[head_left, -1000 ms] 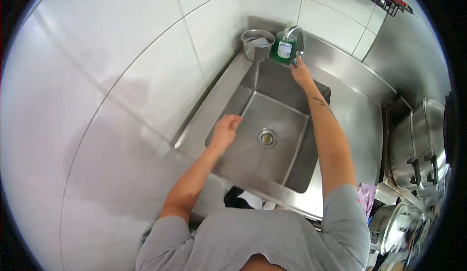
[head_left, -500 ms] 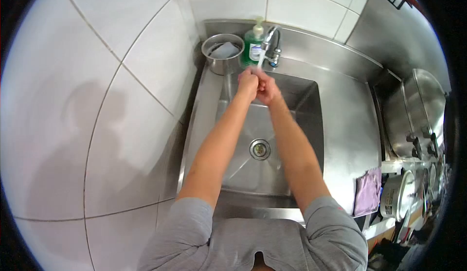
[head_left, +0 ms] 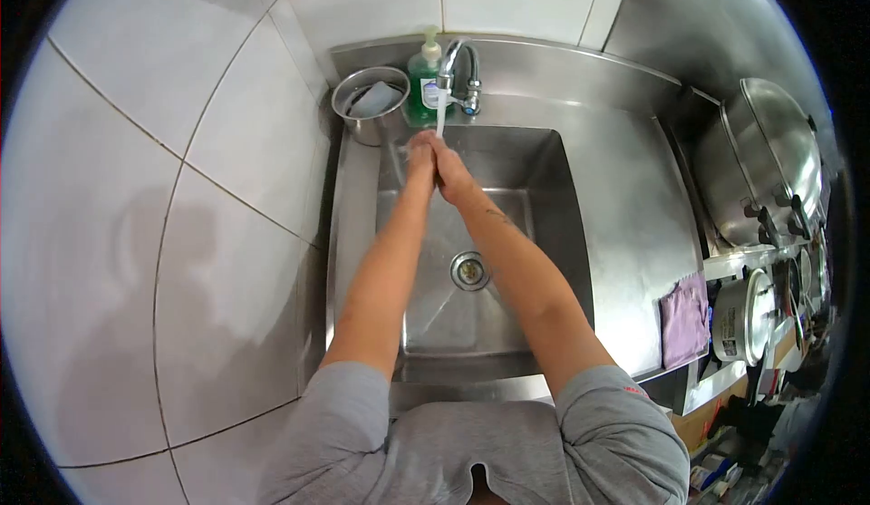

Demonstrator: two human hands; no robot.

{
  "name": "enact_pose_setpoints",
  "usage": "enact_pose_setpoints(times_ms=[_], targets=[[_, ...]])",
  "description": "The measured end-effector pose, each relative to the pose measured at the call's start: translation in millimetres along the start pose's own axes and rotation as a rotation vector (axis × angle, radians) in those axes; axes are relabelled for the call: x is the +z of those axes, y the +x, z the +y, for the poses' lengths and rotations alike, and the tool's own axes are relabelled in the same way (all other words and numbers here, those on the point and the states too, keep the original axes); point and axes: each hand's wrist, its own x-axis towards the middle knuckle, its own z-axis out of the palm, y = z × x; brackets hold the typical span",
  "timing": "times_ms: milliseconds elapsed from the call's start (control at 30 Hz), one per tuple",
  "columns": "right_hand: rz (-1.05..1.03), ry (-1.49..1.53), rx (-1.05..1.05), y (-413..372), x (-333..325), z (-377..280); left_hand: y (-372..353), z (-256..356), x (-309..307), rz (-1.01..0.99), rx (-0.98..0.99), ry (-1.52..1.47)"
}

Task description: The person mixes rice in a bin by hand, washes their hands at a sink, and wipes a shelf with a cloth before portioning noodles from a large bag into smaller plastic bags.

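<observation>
Water runs from the curved chrome faucet [head_left: 460, 63] onto both hands at the back of the steel sink [head_left: 435, 319]. My left hand [head_left: 420, 156] is pressed against my right hand [head_left: 450, 171], palms together. The fingers of both are blurred and partly hidden, and no object shows between them. Behind them stands a green pump soap bottle [head_left: 424, 88], left of the faucet. A round metal pot [head_left: 367, 124] with a pale item inside sits at the sink's back left corner.
A steel counter [head_left: 634, 197] extends to the right, with a folded purple cloth [head_left: 684, 324] near its front edge. Large steel pots [head_left: 757, 160] and a lidded pot [head_left: 739, 319] stand at the far right. White tiled wall [head_left: 236, 242] rises on the left.
The view has shifted, so the sink and faucet appear further left. My hands have gone from clasped with bent fingers to flatter and palm to palm, still under the water.
</observation>
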Motion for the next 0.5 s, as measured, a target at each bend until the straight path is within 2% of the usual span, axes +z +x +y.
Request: enact_pose_setpoints(times_ms=[33,133,233,300,333,367,433,500], targets=[[0.017,-0.033,0.055,-4,0,-2,-10,11,1,-0.002,-0.125,0.004],[-0.029,-0.136,-0.045,19,-19,12,-42,23,19,0.084,-0.269,-0.204],[0.141,-0.455,-0.359,47,-49,25,-24,-1,17,-0.038,-0.185,-0.294],[-0.004,-0.439,-0.553,42,-52,27,-24,1,26,0.089,-0.117,-0.203],[-0.041,-0.295,-0.53,38,-48,25,-28,5,28,0.156,-0.086,-0.158],[-0.074,-0.15,-0.505,34,-44,23,-28,11,29,0.156,-0.119,-0.266],[-0.06,0.401,-0.21,36,-30,22,-19,13,25,0.153,-0.184,-0.483],[-0.013,0.383,-0.122,38,-25,29,-13,8,16,0.011,-0.131,-0.278]])
